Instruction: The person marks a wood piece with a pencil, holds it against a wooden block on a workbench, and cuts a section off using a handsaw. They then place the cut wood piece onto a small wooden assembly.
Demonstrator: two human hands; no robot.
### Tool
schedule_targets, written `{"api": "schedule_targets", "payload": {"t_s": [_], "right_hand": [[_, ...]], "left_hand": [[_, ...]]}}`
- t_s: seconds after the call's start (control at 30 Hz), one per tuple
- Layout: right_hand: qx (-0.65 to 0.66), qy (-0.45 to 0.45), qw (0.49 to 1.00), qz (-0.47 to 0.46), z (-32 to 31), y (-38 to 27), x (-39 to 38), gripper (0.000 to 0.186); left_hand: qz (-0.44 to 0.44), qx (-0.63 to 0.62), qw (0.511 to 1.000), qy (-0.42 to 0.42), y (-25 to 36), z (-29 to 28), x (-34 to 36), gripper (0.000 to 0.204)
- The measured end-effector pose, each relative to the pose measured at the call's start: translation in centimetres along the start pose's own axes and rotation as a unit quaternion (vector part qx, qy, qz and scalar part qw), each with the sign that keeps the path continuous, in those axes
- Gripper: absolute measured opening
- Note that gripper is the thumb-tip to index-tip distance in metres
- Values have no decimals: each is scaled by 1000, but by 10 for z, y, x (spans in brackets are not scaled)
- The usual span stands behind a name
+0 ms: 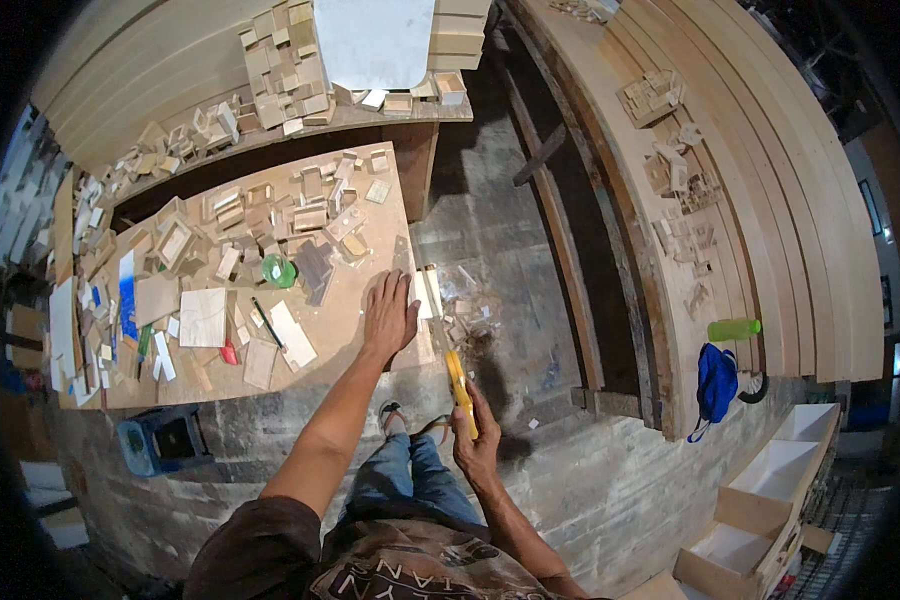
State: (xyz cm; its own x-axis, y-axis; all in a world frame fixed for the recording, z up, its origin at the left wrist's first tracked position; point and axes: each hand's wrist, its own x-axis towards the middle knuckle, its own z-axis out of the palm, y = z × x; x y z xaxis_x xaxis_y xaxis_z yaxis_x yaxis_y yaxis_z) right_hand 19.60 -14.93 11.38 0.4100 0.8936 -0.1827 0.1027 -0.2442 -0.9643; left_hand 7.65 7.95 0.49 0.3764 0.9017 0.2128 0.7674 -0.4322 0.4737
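My right hand [477, 437] is wrapped round the yellow handle of a handsaw [458, 378]. The saw's thin blade points away from me, alongside the right edge of the worktable [365, 360]. At that edge a pale wood piece [428, 290] sticks out beside the blade; whether the teeth touch it I cannot tell. My left hand [390, 315] lies flat at the table's edge, fingers stretched forward, next to the wood piece. What is under the palm is hidden. A pencil [266, 322] and a pale wooden strip [293, 334] lie left of this hand.
Several small wooden boxes [310, 217] and a green glass jar [279, 270] crowd the table. A blue stool [165, 440] stands below its front edge. Offcuts [470, 315] litter the floor. On the right, stacked boards [770, 190] carry a green bottle [734, 330] and a blue bag [716, 382].
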Motion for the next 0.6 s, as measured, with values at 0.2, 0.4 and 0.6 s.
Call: {"api": "schedule_targets", "payload": {"t_s": [0.2, 0.4, 0.6], "right_hand": [[-72, 59, 990, -109, 23, 2, -3, 46], [-84, 71, 989, -100, 31, 18, -6, 46], [-80, 62, 992, -78, 28, 16, -15, 43]], "left_hand": [[0, -1, 1000, 14, -5, 0, 5, 50], [15, -1, 1000, 27, -6, 4, 6, 45], [5, -9, 999, 47, -3, 6, 4, 43]]}}
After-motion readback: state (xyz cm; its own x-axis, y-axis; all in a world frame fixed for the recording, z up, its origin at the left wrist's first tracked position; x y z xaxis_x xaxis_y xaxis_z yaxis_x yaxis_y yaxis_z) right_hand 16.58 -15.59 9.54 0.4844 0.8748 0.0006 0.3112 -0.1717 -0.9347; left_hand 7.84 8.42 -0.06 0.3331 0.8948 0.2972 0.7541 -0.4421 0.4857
